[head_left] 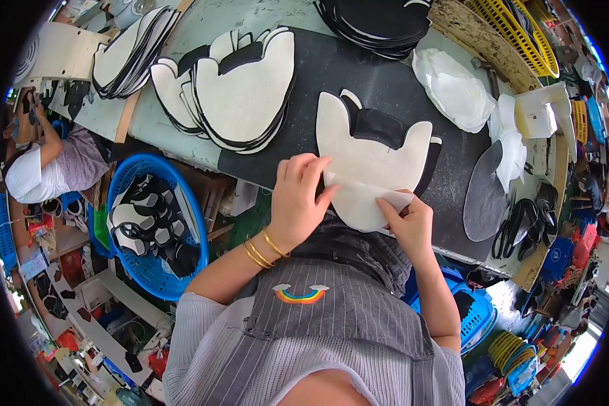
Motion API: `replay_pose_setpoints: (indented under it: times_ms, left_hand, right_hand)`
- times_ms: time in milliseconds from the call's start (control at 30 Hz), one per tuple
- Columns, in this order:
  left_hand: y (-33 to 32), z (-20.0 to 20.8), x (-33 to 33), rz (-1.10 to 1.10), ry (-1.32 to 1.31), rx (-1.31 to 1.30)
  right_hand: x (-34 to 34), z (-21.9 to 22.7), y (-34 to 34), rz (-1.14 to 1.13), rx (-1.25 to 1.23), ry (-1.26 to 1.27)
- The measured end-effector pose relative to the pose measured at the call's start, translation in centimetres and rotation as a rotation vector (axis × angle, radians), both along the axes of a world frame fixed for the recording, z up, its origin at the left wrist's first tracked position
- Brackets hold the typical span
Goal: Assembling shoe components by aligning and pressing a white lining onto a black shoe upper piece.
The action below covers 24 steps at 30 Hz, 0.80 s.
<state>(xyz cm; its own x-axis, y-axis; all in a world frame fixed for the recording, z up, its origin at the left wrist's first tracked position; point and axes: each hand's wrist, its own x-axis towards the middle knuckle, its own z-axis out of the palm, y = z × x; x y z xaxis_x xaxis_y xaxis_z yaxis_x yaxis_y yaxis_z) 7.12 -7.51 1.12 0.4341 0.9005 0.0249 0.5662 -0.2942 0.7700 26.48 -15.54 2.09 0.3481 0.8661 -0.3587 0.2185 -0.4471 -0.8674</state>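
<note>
White piece [379,159]: lay on the near part of the mat, in front of the person, its two ear-like prongs pointing away, with a black layer showing past its right side and between the prongs.
Thin white sheet [364,195]: crossed the lower part of the piece, stretching between the two hands.
Right hand [413,224]: pinched the sheet's right corner, thumb on top.
Left hand [296,199]: bent at the sheet's left end, thumb and forefinger apart at the tips; whether they gripped it could not be told.
Black mat [453,210]: covered much of the grey-green table [161,145].
Left stacks: similar white pieces [247,95] overlapped across the mat's edge; another layered pile [125,61] leaned farther left.
Far edge: black pieces [379,27] lay heaped.
Right side: crumpled clear plastic [453,88], a dark oval piece [484,196] and black straps [524,227].
Blue basket [159,285]: stood left below the table, holding black and pale parts.
Room: another person [34,172] sat at the left; a yellow crate [545,62] stood upper right.
Apron [345,318]: pinstriped, with a rainbow-and-clouds motif [301,296].
Lettering: too small to read.
</note>
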Motion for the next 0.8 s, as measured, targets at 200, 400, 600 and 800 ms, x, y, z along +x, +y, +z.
replay_pose_setpoints:
  times_ms: [200,400,600,800]
  left_hand:
    - [-2.3,0.0,1.3,-0.650,0.190,0.384]
    - [-1.5,0.3,4.9,-0.655,0.265,0.405]
    - [-0.3,1.7,5.4,-0.771,0.303,0.513]
    - [2.6,3.8,13.1,-0.723,-0.056,0.439]
  right_hand:
    - [0.2,-1.0,-0.2,0.073,0.240,-0.554]
    - [5.4,-0.7,-0.6,-0.017,0.204,-0.932]
    - [20.4,0.8,-1.0,-0.481,0.211,-0.887]
    - [30.0,-2.7,3.2,-0.545,0.058,-0.892]
